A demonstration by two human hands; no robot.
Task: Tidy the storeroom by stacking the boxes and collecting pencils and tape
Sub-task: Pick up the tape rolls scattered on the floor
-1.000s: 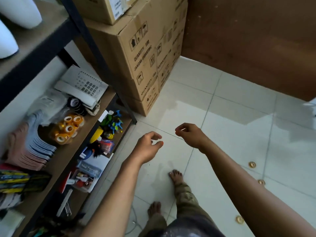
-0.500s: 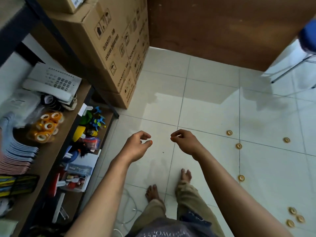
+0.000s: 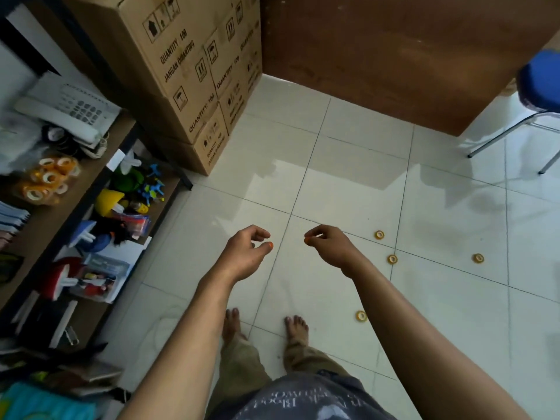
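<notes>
Several small yellow tape rolls lie on the white tiled floor: one [image 3: 379,234] just right of my right hand, another [image 3: 392,259] below it, a third [image 3: 478,258] further right, and one [image 3: 361,315] near my right foot. My left hand [image 3: 245,253] and my right hand [image 3: 328,247] hang in front of me over the floor, fingers loosely curled, holding nothing. Brown cardboard boxes [image 3: 188,71] stand stacked at the back left. A bag of tape rolls [image 3: 48,180] sits on the shelf.
A dark metal shelf unit [image 3: 100,180] on the left holds a white telephone [image 3: 66,113], toys and papers. A brown wooden panel [image 3: 394,50] closes the back. A blue chair [image 3: 539,83] with metal legs stands at the right.
The view has swung right and down: the shelf and boxes slid left, and the tape rolls on the floor and the blue chair came into view. Both hands stay empty.
</notes>
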